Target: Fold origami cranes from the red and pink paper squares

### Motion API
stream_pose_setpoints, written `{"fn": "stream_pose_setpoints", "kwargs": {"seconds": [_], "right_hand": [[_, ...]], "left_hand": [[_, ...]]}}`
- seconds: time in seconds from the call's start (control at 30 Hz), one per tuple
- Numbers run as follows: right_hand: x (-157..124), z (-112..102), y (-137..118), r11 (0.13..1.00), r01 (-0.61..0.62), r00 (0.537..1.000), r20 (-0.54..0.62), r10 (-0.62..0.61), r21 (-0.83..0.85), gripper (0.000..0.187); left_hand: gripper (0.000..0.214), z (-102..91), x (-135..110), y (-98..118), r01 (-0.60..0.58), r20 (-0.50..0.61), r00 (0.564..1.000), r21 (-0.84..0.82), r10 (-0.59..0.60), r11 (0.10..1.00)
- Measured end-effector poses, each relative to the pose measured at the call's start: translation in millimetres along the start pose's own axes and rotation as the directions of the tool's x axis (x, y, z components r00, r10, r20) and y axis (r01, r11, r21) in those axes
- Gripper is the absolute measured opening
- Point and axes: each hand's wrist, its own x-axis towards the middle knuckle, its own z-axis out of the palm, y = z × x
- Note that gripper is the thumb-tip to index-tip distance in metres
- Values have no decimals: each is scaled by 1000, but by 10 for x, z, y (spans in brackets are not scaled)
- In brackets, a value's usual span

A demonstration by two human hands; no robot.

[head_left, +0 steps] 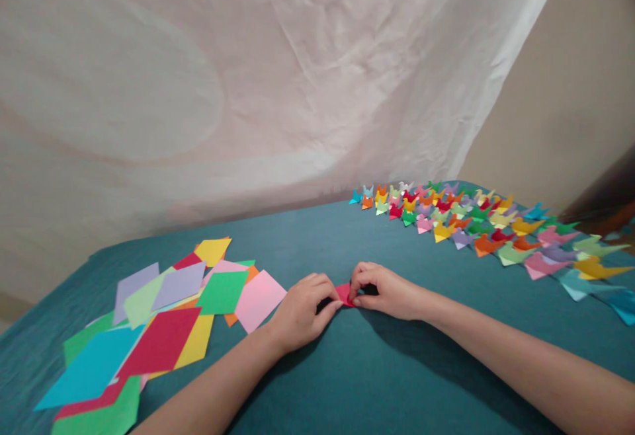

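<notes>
A small piece of folded red paper (344,293) lies at the middle of the teal-covered table, between my two hands. My left hand (308,308) pinches its left side with thumb and forefinger. On the right side, my right hand (381,289) grips the paper with thumb and fingertips. Much of the paper is hidden by the fingers, so its exact folded shape cannot be made out. Left of my left hand, loose square paper sheets (166,339) lie overlapping in red, green, blue, yellow, pink and purple.
Rows of folded paper birds (464,223) in many colours stand across the table's back right. A teal cloth (292,243) covers the table. Behind it hangs a pale, wrinkled fabric sheet (278,91), with a beige wall (560,104) at the right.
</notes>
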Motion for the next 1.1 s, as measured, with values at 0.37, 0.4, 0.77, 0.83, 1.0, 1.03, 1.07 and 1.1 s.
{"fn": "stream_pose_setpoints", "kwargs": {"seconds": [0.37, 0.4, 0.77, 0.83, 1.0, 1.03, 1.07, 1.1], "right_hand": [[-34, 1, 2, 996, 6, 999, 51, -2, -87, 16], [-30, -1, 5, 996, 10, 999, 53, -6, -84, 16], [-32, -25, 24, 998, 15, 999, 48, -12, -53, 10], [-39, -54, 1, 998, 27, 998, 56, -25, -51, 11], [-47, -121, -58, 999, 30, 995, 91, -28, -23, 11], [-47, -126, -62, 999, 28, 995, 93, -26, -16, 11], [-46, -128, -62, 1000, 24, 995, 92, -23, -9, 10], [-44, -126, -59, 1000, 18, 996, 90, -18, -2, 10]], "left_hand": [[12, 5, 1, 0, 0, -16, 1000, -16, 0, 1000], [12, 5, 2, 0, -4, -17, 1000, -15, 4, 1000], [12, 22, 7, 10, 18, -36, 999, -24, -19, 1000], [12, 26, 9, 12, 14, -41, 999, -26, -15, 1000], [15, 31, 15, 19, 8, -47, 999, -24, -9, 1000], [15, 34, 16, 21, 12, -49, 999, -25, -13, 1000], [15, 38, 16, 22, 16, -51, 999, -27, -18, 1000], [14, 42, 17, 23, 21, -53, 998, -28, -22, 999]]}}
